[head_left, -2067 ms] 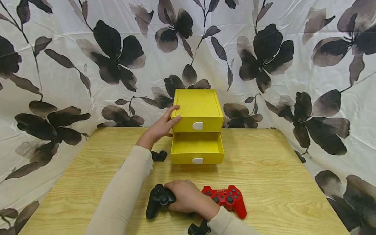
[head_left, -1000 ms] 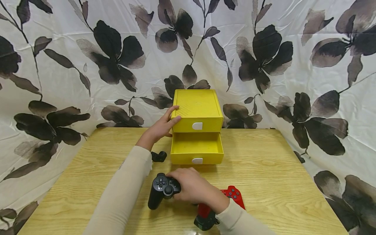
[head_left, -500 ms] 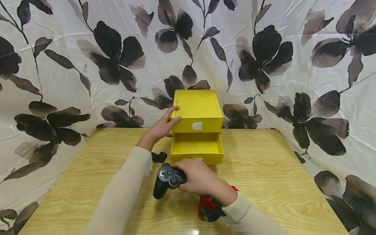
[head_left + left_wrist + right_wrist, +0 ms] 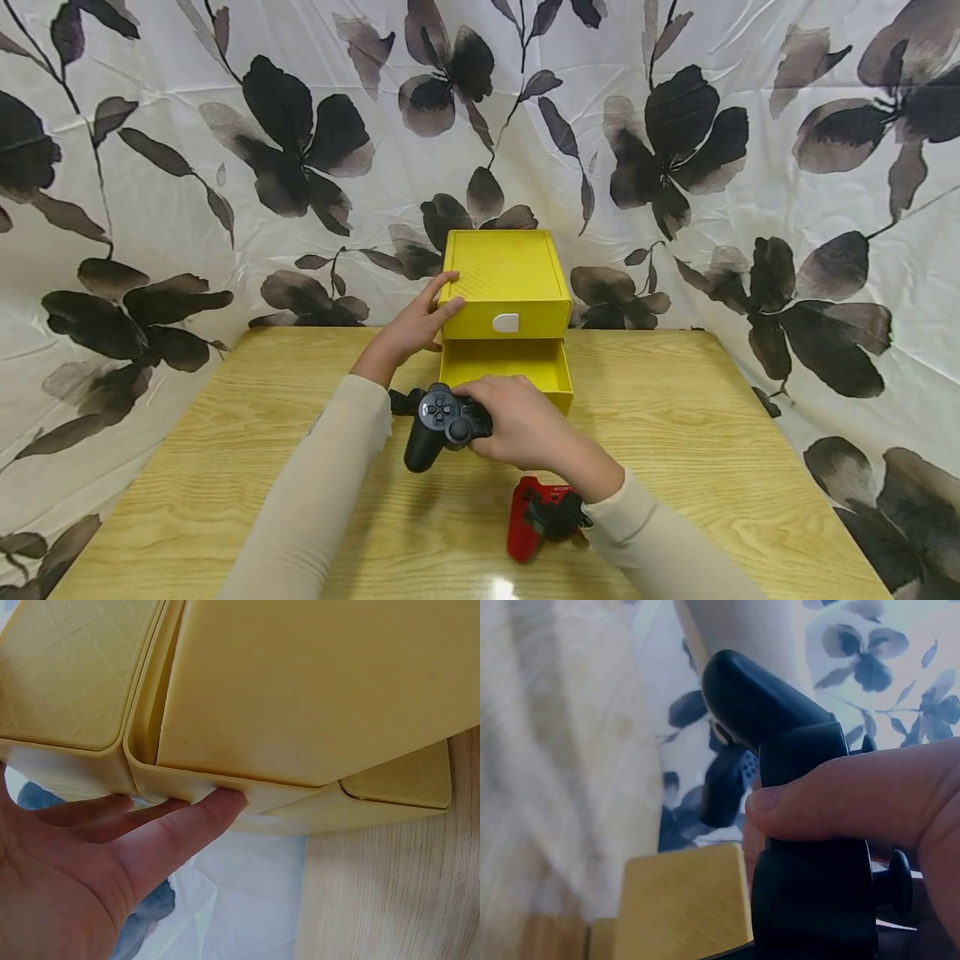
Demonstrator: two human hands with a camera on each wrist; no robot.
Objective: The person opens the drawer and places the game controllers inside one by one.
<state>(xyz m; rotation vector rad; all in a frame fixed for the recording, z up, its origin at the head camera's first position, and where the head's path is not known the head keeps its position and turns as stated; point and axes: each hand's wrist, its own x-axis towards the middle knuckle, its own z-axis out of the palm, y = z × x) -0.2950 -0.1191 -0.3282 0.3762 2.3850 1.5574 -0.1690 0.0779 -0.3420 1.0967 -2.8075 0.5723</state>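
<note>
Over the table (image 4: 675, 417), right fingers (image 4: 491, 390) round black controller (image 4: 440, 418), left fingers (image 4: 435, 287) straight against cabinet (image 4: 504, 267).

Light wood table (image 4: 720, 467), yellowish in tone, with grain running mostly from 9 to 3 o'clock; far edge straight across at 12, side edges spreading outward toward 8 and 4. Standing upright on it at 12 o'clock, close to that far edge: a yellow drawer unit (image 4: 506, 267), with a white pull tab (image 4: 506, 322) on the upper front and the lower drawer (image 4: 510, 358) pulled out toward 6. Lying toward 5 o'clock from the table's middle, well apart from the unit: a red game controller (image 4: 522, 525), partly hidden from sight. At 6, a bright patch of glare (image 4: 502, 588).
</note>
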